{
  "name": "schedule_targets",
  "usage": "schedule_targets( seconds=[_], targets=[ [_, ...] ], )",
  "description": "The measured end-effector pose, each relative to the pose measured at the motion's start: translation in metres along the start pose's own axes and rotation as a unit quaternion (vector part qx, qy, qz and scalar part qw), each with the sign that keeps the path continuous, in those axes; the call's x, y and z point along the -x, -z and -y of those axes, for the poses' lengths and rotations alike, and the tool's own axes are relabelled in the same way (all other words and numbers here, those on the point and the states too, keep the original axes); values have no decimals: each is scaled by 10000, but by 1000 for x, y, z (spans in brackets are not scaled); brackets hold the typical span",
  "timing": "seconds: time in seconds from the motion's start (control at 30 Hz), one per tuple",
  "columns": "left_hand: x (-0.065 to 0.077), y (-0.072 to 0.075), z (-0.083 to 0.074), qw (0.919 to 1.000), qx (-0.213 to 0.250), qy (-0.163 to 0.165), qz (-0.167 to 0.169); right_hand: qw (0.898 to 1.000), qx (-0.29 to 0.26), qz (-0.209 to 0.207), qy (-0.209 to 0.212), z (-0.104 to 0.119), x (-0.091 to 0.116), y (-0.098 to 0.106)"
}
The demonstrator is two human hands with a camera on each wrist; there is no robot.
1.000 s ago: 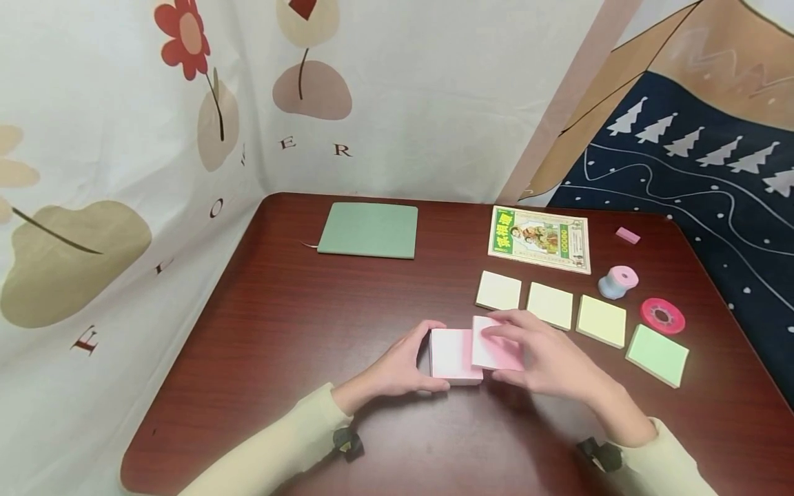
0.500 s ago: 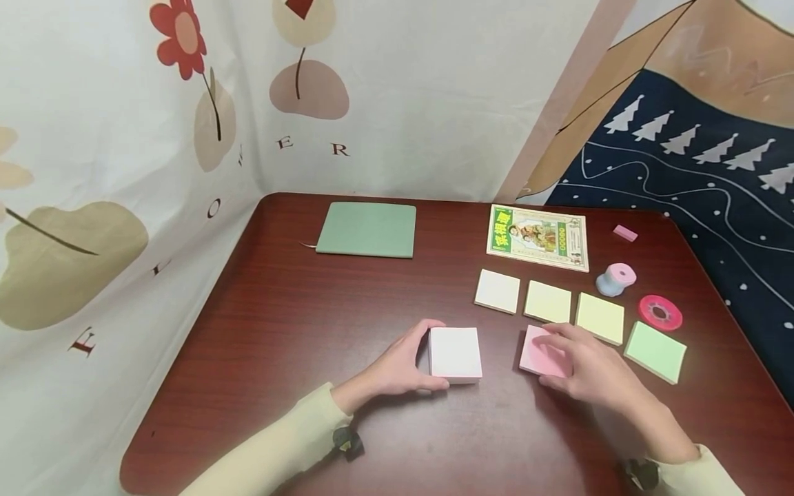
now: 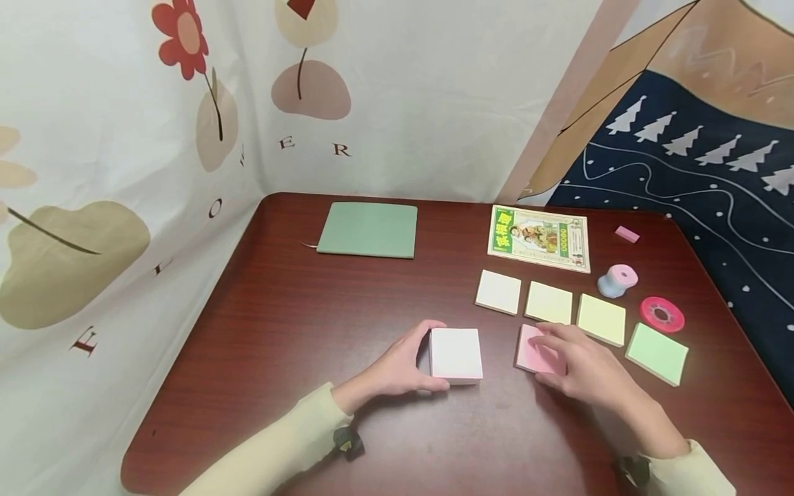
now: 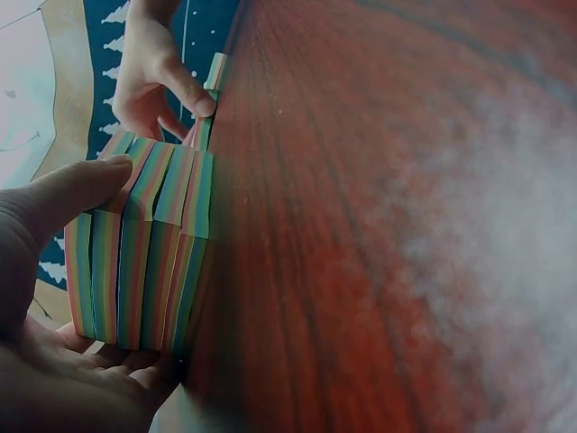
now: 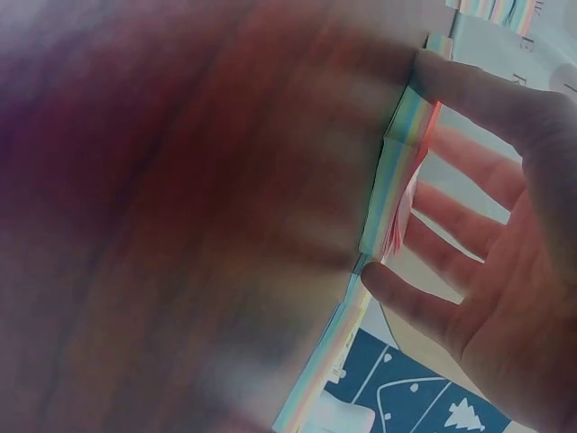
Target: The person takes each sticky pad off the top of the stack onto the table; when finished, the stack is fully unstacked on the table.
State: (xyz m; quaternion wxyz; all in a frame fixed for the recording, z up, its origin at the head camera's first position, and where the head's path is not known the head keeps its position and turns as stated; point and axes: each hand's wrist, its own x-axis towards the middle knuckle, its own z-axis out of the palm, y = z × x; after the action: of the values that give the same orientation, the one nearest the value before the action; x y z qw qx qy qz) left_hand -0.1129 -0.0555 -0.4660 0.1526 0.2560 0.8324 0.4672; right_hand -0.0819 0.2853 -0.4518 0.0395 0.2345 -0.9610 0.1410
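A stack of sticky note pads (image 3: 455, 353), white on top, stands on the table, and my left hand (image 3: 400, 365) grips it from the left with thumb and fingers on opposite sides. In the left wrist view the stack's sides (image 4: 144, 244) show colored stripes and several pads on one another. To its right my right hand (image 3: 583, 365) holds a pink-topped sticky note pad (image 3: 530, 348) at its edges. The right wrist view shows this pad (image 5: 397, 171) flat at the table surface, thumb at one end and little finger at the other.
Behind the right hand lies a curved row of pads: white (image 3: 498, 292), pale yellow (image 3: 548, 302), yellow (image 3: 601, 319) and green (image 3: 657, 353). Farther back are a green notebook (image 3: 368, 230), a printed card (image 3: 540, 238), a pink eraser-like block (image 3: 627, 234), a spool (image 3: 617, 281) and a pink ring (image 3: 662, 314).
My right hand has taken the pink-topped pad off the stack, carried it right and lowered it to the table, then shifted it slightly left. My left hand keeps its hold on the stack.
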Motion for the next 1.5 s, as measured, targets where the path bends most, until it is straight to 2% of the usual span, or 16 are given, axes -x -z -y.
schedule_targets(
  seconds=[0.17, 0.33, 0.43, 0.53, 0.8, 0.9, 1.2, 1.5],
  targets=[
    [0, 0, -1, 10000, 1, -10, 8, 10000, 45, 63, 54, 1, 0, 3],
    [-1, 0, -1, 10000, 68, -14, 27, 10000, -83, -42, -7, 5, -6, 19],
    [-2, 0, 0, 10000, 95, -18, 20, 9995, -292, -121, -44, 13, -12, 28],
    [-1, 0, 1, 10000, 62, -51, 17, 9987, -486, -77, 115, 25, -19, 31],
    [0, 2, 2, 10000, -1, -62, 16, 9889, -856, 37, 1210, 70, -48, 14],
    [1, 3, 1, 10000, -73, -8, 66, 9851, -947, 118, 1431, 82, -56, 5],
    [1, 2, 1, 9999, -14, 85, 79, 9811, -1129, 586, 1460, 97, -69, -11],
    [0, 2, 0, 9999, -47, 125, 107, 9827, -1071, 532, 1416, 99, -74, -12]
  ],
)
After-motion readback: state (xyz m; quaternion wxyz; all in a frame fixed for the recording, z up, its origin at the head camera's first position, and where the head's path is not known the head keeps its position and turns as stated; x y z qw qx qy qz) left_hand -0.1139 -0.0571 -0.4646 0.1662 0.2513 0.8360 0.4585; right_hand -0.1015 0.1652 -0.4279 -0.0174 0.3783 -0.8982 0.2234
